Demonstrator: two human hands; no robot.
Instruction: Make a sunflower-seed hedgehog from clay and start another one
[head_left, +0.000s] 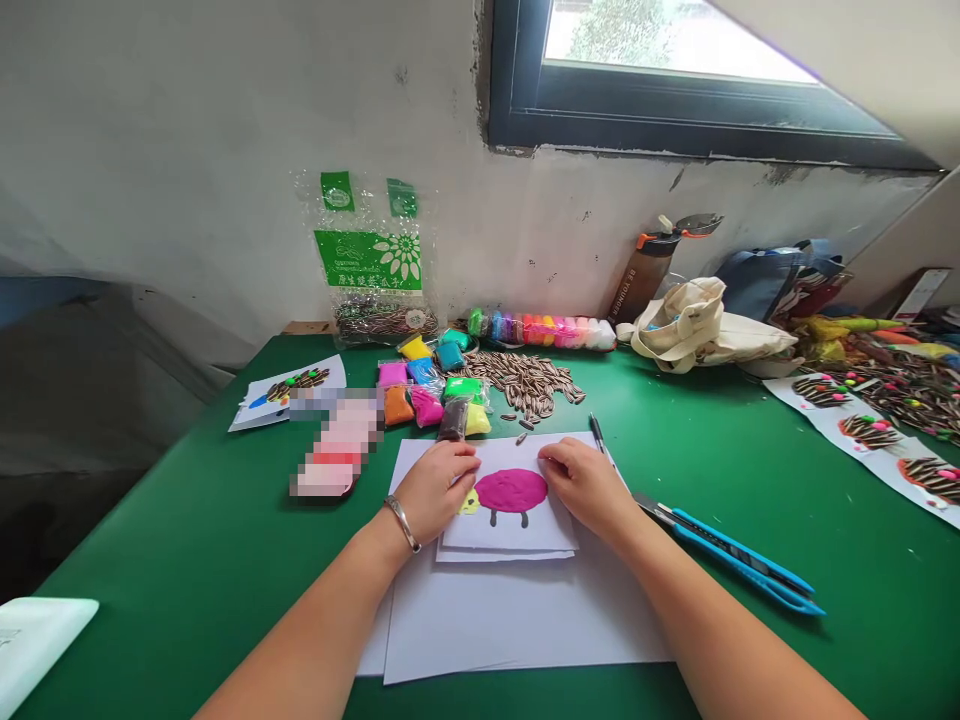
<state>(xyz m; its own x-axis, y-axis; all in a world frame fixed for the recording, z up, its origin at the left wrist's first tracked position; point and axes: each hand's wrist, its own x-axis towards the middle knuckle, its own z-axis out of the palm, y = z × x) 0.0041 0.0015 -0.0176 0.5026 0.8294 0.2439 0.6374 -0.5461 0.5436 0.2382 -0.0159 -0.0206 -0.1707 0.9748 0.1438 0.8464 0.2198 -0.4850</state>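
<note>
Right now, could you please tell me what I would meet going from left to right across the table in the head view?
White object, seed-decorated sheet, left hand, magenta oval, right hand, blue cutter, paper strip with seed-covered shapes.

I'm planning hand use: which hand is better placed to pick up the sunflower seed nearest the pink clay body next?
Probably the right hand: its fingertips look closer to that sunflower seed than those of the left hand, with no object visible between.

Along the back edge of the bench (187, 540) are a brown bottle (642, 278), a slumped cream cloth bag (686, 325) and a blue bag (761, 280); a white object (45, 645) lies near the left edge.
</note>
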